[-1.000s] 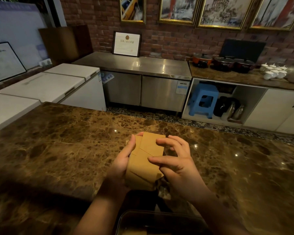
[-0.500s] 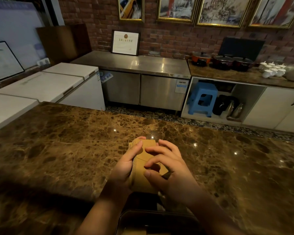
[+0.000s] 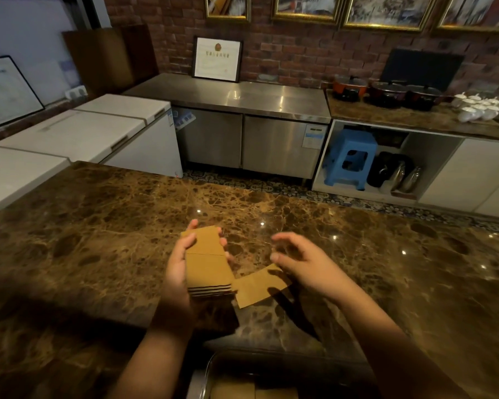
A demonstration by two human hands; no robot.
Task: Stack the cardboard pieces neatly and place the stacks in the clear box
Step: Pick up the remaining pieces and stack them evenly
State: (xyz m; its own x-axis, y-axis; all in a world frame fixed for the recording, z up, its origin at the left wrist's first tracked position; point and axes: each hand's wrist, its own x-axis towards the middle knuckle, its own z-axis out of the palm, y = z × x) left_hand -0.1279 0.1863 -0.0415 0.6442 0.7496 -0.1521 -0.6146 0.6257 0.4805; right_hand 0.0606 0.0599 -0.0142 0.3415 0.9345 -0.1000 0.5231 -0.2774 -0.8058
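Observation:
My left hand (image 3: 177,270) grips a squared-up stack of brown cardboard pieces (image 3: 208,262) from below, thumb on the left side and fingertips showing past the right edge, held just above the marble counter. A single cardboard piece (image 3: 255,289) lies flat on the counter to the right of the stack. My right hand (image 3: 303,264) hovers over that piece's right corner, fingers loosely spread and holding nothing. The clear box (image 3: 213,367) sits at the bottom edge of the view, with cardboard visible inside it.
The brown marble counter (image 3: 98,240) stretches wide on both sides of my hands. Beyond it stand white chest freezers (image 3: 92,131), a steel cabinet (image 3: 242,116) and a shelf holding a blue stool (image 3: 350,158).
My right hand has come off the stack and moved right. The stack in my left hand is now squared, and one piece lies loose on the counter beside it.

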